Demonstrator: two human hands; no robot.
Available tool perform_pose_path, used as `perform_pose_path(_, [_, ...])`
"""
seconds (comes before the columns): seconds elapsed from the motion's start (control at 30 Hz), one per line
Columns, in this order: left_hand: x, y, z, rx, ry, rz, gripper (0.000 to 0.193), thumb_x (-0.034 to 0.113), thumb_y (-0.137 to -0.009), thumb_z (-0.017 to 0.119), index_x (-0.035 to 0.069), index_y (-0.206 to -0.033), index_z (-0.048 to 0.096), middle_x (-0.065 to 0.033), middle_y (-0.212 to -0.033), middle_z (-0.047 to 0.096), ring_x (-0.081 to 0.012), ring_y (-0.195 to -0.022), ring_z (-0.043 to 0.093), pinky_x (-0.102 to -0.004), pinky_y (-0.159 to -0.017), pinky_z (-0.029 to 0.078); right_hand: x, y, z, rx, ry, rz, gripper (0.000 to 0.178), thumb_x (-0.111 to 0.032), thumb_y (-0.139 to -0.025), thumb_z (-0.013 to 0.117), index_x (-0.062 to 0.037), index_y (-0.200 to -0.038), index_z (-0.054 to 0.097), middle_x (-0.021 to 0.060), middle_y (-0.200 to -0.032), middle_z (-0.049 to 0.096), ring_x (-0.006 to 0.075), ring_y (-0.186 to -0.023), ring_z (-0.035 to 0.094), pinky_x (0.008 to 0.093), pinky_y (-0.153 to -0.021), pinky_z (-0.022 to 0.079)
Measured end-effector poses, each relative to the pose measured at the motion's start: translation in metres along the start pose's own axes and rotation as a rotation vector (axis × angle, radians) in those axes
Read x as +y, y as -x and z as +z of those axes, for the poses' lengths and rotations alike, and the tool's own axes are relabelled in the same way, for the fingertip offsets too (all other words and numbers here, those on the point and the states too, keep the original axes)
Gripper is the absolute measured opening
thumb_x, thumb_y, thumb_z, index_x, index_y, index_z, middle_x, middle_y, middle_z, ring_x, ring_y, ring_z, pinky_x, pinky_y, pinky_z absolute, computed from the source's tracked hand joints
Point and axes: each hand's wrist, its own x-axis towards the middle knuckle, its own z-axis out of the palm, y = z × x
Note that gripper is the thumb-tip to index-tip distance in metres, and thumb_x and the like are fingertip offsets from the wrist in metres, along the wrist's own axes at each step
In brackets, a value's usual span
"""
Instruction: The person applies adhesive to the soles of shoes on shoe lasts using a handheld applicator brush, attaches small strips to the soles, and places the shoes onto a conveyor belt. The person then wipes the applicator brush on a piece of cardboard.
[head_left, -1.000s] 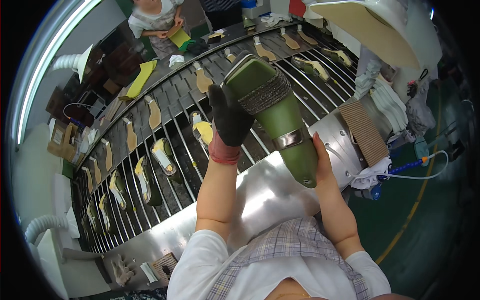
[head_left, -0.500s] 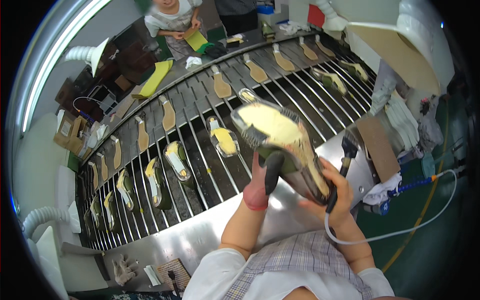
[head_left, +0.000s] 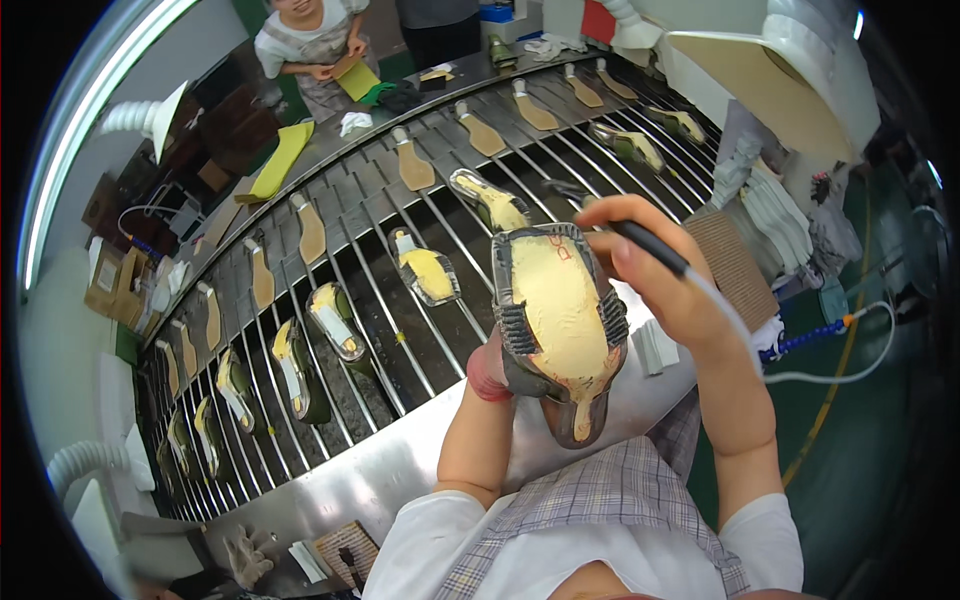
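Note:
My left hand [head_left: 492, 364], in a reddish partial glove, grips a shoe upper on a last [head_left: 560, 310] from its left side; most of its fingers are hidden behind it. The sole side faces up, pale yellow, with dark pleated edges folded in around it and the narrow heel end toward me. My right hand [head_left: 660, 265] is closed around a black-handled brush [head_left: 650, 246] with a pale hose trailing off its back end. Its dark bristle end [head_left: 568, 188] points left, just beyond the shoe's far edge and apparently apart from it.
A curved conveyor of metal rods [head_left: 385, 330] carries several lasted shoes, among them one [head_left: 428, 273] beside the held one. Tan insoles [head_left: 413, 165] lie along its far side. A lamp shade [head_left: 770, 90] hangs at right. Across the conveyor, a person holds a yellow-green sheet [head_left: 357, 80].
The shoe has turned from slanted to nearly upright, its sole facing me more fully. My right hand has moved from its heel end up to the far end, swinging the brush leftward.

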Motion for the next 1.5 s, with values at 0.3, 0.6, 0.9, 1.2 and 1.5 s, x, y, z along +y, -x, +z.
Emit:
perform_pose_path(0.3, [-0.012,0.003,-0.025,0.009,-0.094,-0.059,0.086,0.017,-0.067,0.087,0.004,-0.140,0.045,-0.0092,-0.133,0.057,-0.0207,-0.119,0.057,-0.0357,-0.102,0.046,0.004,0.004,-0.010,0.321,0.066,-0.293,0.049,-0.046,-0.103,0.045,-0.0014,-0.117,0.061,0.0072,-0.091,0.069,0.0119,-0.083,0.063,0.0258,-0.079,0.050])
perform_pose_path(0.6, [-0.015,0.000,-0.040,0.020,-0.167,-0.041,0.087,0.019,-0.067,0.087,0.003,-0.141,0.044,-0.0101,-0.132,0.057,-0.0223,-0.119,0.056,-0.0365,-0.102,0.046,-0.017,0.036,0.002,0.510,0.311,-0.316,0.012,-0.004,-0.086,0.069,0.0023,-0.094,0.073,0.0063,-0.079,0.069,0.0106,-0.069,0.060,0.0237,-0.062,0.046])
perform_pose_path(0.9, [-0.018,0.002,-0.058,0.081,-0.193,-0.110,0.087,0.024,-0.069,0.087,0.000,-0.140,0.042,-0.0119,-0.132,0.057,-0.0246,-0.119,0.057,-0.0377,-0.101,0.046,-0.018,0.024,0.002,0.315,0.525,-0.350,0.010,-0.005,-0.081,0.071,0.0015,-0.089,0.073,0.0074,-0.077,0.069,0.0105,-0.066,0.062,0.0238,-0.058,0.047])
perform_pose_path(1.2, [-0.015,-0.009,-0.047,0.130,-0.186,-0.011,0.071,0.047,-0.081,0.072,0.001,-0.130,0.051,-0.0128,-0.117,0.063,-0.0248,-0.102,0.066,-0.0380,-0.087,0.056,-0.011,0.010,0.014,0.397,0.341,-0.409,0.022,-0.001,-0.075,0.078,0.0013,-0.096,0.071,0.0082,-0.083,0.067,0.0136,-0.070,0.061,0.0260,-0.062,0.047])
perform_pose_path(1.5, [-0.016,-0.006,-0.067,0.285,-0.418,0.164,0.071,0.052,-0.089,0.061,0.005,-0.140,0.042,-0.0101,-0.131,0.056,-0.0233,-0.117,0.057,-0.0399,-0.099,0.047,0.002,0.024,0.023,0.332,0.283,-0.425,0.017,-0.006,-0.081,0.076,0.0023,-0.093,0.068,0.0119,-0.087,0.069,0.0187,-0.078,0.064,0.0289,-0.071,0.050])
